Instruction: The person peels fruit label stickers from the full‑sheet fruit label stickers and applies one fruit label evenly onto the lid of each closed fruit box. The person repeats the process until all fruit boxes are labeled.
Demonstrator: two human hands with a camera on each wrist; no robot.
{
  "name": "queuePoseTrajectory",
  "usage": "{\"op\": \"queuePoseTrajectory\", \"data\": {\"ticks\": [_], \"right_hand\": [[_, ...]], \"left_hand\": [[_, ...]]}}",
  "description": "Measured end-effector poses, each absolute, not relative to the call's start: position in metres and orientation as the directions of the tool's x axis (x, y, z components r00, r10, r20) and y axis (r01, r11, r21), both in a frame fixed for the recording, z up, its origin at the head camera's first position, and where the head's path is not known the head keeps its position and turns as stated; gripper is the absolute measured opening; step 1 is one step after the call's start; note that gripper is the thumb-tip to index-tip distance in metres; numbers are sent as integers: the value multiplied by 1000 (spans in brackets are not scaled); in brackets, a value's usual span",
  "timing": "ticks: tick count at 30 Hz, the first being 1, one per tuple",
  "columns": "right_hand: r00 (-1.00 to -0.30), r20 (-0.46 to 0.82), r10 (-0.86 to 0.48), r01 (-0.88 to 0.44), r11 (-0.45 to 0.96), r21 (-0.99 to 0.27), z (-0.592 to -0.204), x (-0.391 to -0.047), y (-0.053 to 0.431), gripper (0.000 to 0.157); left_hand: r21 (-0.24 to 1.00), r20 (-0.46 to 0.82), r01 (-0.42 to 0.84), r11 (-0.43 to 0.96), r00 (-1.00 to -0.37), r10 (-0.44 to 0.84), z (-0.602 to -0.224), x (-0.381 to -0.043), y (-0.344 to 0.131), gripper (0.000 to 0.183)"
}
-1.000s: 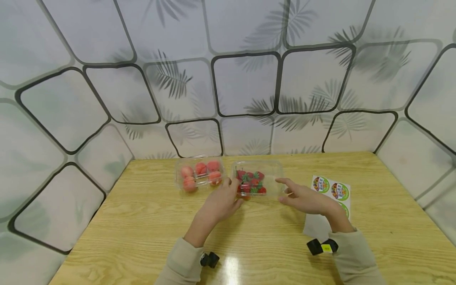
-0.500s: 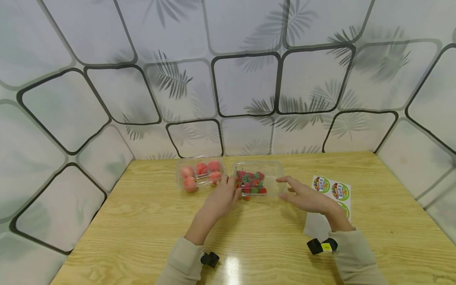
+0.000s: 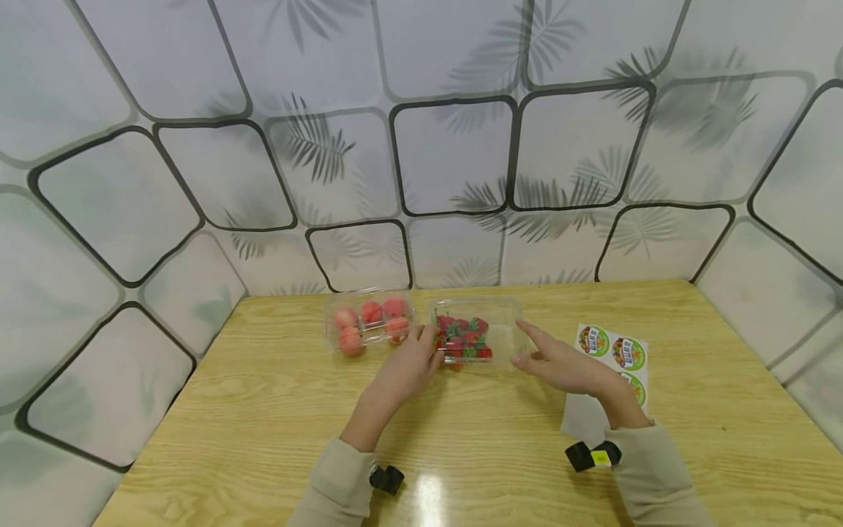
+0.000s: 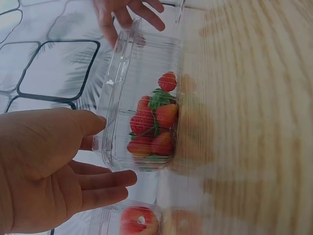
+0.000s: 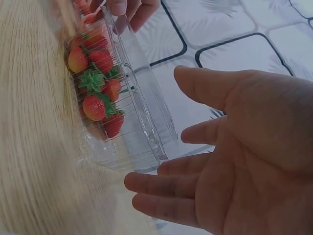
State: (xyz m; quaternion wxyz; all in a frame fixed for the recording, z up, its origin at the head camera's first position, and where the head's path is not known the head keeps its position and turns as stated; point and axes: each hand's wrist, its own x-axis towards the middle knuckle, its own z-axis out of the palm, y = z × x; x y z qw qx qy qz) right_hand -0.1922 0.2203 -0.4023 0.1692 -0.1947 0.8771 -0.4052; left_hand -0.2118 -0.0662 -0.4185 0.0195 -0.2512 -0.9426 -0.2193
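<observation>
A clear plastic fruit box of strawberries sits on the wooden table, its fruit gathered toward the left end. My left hand is at that end, thumb tip right at the rim and the middle and ring fingers stretched along the side in the left wrist view. Around the box's right end, my right hand spreads its fingers. In the right wrist view its thumb stands apart from the rim, while the other fingertips overlap the near corner. Neither palm holds anything.
A second clear box of peaches stands just left of the strawberries. To the right, a white sheet of round fruit stickers lies partly under my right forearm. A patterned wall covering rises behind the table.
My left thumb has come in closer to the box's near left corner. The right index finger has straightened and lifted slightly. The box stays almost in place.
</observation>
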Motion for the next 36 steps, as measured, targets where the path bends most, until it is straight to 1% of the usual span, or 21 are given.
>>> {"op": "queuePoseTrajectory", "data": {"ticks": [6,11,20,28,36], "right_hand": [[-864,-150,-480,-203,606,-769,-401,-190,220,80],[-862,-169,-478,-197,623,-757,-400,-190,220,83],[-864,-121,-490,-251,625,-739,-403,-190,224,71],[-876,-98,-473,-267,643,-718,-405,-191,226,69],[-880,-102,-465,-256,643,-722,-407,-190,226,68]], "left_hand": [[392,130,481,784,-873,470,-418,-211,-67,35],[369,138,491,789,-869,476,-418,-211,-67,34],[348,145,499,794,-865,481,-420,-211,-68,32],[325,101,479,815,-875,474,-417,-208,-68,35],[296,134,499,814,-866,482,-417,-207,-69,36]]}}
